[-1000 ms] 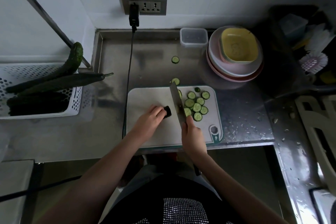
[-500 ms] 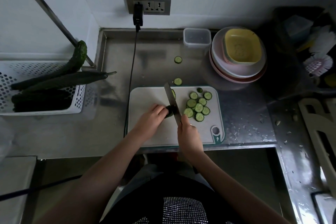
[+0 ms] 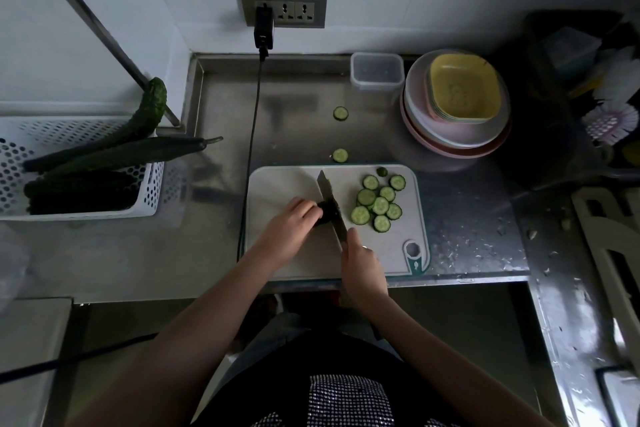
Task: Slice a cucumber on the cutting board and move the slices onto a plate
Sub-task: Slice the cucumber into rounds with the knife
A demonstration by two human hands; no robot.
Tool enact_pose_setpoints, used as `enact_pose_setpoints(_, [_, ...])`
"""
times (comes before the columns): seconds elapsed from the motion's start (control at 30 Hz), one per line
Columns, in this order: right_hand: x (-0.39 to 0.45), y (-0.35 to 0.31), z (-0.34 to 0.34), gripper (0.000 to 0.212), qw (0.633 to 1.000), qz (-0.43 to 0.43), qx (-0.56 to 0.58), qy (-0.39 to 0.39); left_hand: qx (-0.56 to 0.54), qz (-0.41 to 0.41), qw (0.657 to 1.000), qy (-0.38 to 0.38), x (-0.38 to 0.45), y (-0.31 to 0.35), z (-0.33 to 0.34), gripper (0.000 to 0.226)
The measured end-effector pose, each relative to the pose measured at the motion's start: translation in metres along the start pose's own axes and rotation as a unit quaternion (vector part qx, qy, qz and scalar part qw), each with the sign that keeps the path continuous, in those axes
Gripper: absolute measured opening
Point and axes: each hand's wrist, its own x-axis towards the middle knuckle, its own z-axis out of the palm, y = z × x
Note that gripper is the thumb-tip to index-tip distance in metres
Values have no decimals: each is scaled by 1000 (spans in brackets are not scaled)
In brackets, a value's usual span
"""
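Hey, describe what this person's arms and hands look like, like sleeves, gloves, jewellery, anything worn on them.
Both forearms are bare right up to the bottom edge of the picture, so no sleeves show. The left hand and the right hand wear no gloves. A small bright glint on a right-hand finger may be a ring; it is too small to be sure. No watch or bracelet shows on either wrist.

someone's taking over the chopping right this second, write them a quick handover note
Left hand holds the cucumber stub down on the cutting board.
Right hand grips the knife, blade down across the stub.
Done: a pile of cucumber slices lies on the board's right half; two stray slices sit on the steel counter beyond the board.
Left: finish the stub, then move all slices onto a plate from the plate stack at the back right. No slice is plated yet.
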Motion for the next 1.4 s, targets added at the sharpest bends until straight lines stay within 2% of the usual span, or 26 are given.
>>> enact_pose_setpoints(0.1, [0,5,4,7,1000,2,-26,-13,-4,-3,1000,-1,0,-2,1,35])
enact_pose_setpoints(0.3, [3,4,3,1,1000,13,22,-12,-6,-9,1000,1,0,-3,4,35])
enact_pose_setpoints(0.43, [2,9,-3,6,995,1,98,25,-7,-13,1000,4,1,-2,2,35])
enact_pose_setpoints(0.6, [3,5,-7,8,991,-28,120,54,-4,-22,1000,12,0,0,1,36])
enact_pose_setpoints(0.93, [4,0,-8,10,990,-44,120,67,-10,-21,1000,14,1,-3,3,33])
enact_pose_setpoints(1.23, [4,-3,-6,11,994,-32,96,46,-9,-16,1000,25,2,0,0,35])
enact_pose_setpoints(1.4, [6,-4,-5,21,997,-37,58,41,-12,-18,999,26,1,-1,1,33])
